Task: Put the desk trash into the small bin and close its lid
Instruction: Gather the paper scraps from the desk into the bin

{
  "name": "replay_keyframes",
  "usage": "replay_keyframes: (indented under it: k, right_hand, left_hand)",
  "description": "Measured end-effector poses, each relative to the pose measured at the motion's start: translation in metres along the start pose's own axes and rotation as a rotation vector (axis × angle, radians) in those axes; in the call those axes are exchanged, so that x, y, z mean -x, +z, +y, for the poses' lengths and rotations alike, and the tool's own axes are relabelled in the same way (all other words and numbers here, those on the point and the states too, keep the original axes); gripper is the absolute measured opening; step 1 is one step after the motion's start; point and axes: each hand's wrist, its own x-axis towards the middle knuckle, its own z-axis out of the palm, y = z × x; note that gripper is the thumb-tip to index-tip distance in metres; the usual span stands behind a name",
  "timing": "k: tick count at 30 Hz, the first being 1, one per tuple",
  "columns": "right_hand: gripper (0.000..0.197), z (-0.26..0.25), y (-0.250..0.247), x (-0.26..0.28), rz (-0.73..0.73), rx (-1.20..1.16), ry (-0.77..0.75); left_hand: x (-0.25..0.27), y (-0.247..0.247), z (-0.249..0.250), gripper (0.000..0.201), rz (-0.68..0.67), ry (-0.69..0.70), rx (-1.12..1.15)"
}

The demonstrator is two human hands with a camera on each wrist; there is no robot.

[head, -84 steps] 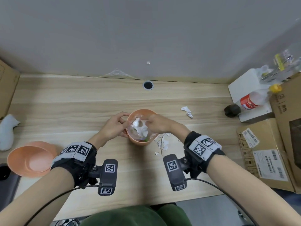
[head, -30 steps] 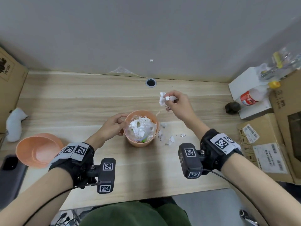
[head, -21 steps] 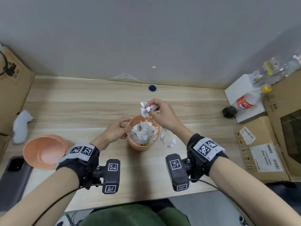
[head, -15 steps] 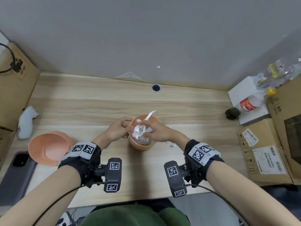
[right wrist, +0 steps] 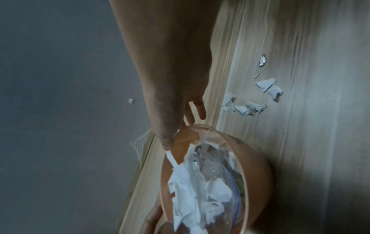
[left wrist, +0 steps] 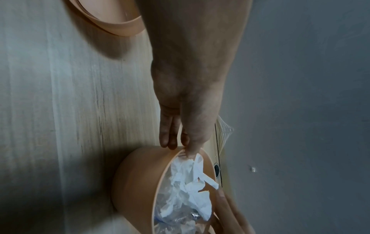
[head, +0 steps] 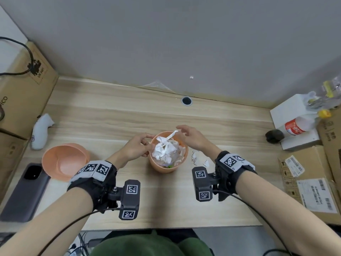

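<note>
The small orange bin (head: pixel 168 166) stands mid-desk, full of crumpled white paper (head: pixel 164 149) and clear plastic. My left hand (head: pixel 147 143) pinches its near-left rim, thumb inside and fingers outside, as the left wrist view shows (left wrist: pixel 180 147). My right hand (head: pixel 180 131) hovers over the far rim with fingers spread and relaxed. A paper strip (right wrist: pixel 172 159) sticks up from the pile and touches its thumb tip. The orange lid (head: pixel 64 161) lies upturned on the left. Several torn paper scraps (head: pixel 199 159) and a foil bit (right wrist: pixel 263 61) lie on the desk right of the bin.
A dark phone (head: pixel 25 191) and a white object (head: pixel 41 132) lie at the left by a cardboard box (head: pixel 22 89). More boxes (head: pixel 310 182), a bottle (head: pixel 297 126) and a dark lump (head: pixel 274 135) crowd the right. A cable hole (head: pixel 186 101) sits near the wall.
My right hand carried a crumpled paper from the desk to the bin, pushed it in, then lifted and opened. The left hand kept its hold on the rim.
</note>
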Motion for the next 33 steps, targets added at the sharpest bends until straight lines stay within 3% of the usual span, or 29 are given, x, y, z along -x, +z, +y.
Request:
replay_keyframes:
  k: [4, 8, 15, 19, 25, 29, 33]
  right_hand:
    - [0.019, 0.001, 0.007, -0.006, 0.189, 0.030, -0.071]
    - [0.009, -0.005, -0.005, 0.001, 0.274, 0.106, -0.196]
    - [0.004, -0.016, -0.009, 0.012, 0.146, 0.345, -0.252]
    - [0.020, -0.011, 0.013, 0.006, 0.168, 0.412, -0.182]
    - [0.027, -0.015, 0.003, 0.008, 0.142, 0.286, -0.245]
    - [0.027, 0.012, -0.023, 0.013, 0.243, -0.028, -0.136]
    - [0.029, 0.074, -0.024, 0.022, 0.272, -0.015, 0.079]
  left_hand:
    - [0.000, 0.000, 0.000, 0.033, 0.012, 0.011, -0.009]
    - [0.000, 0.002, -0.002, 0.032, 0.038, 0.023, -0.008]
    - [0.000, 0.003, 0.001, 0.029, 0.031, 0.032, -0.005]
    - [0.003, 0.002, 0.001, 0.027, 0.013, 0.030, 0.005]
    - [0.005, -0.001, -0.001, 0.029, 0.006, 0.035, 0.022]
    - [0.004, 0.000, -0.002, 0.029, 0.043, 0.072, 0.012]
    - [0.002, -0.004, -0.004, 0.032, 0.090, 0.088, -0.011]
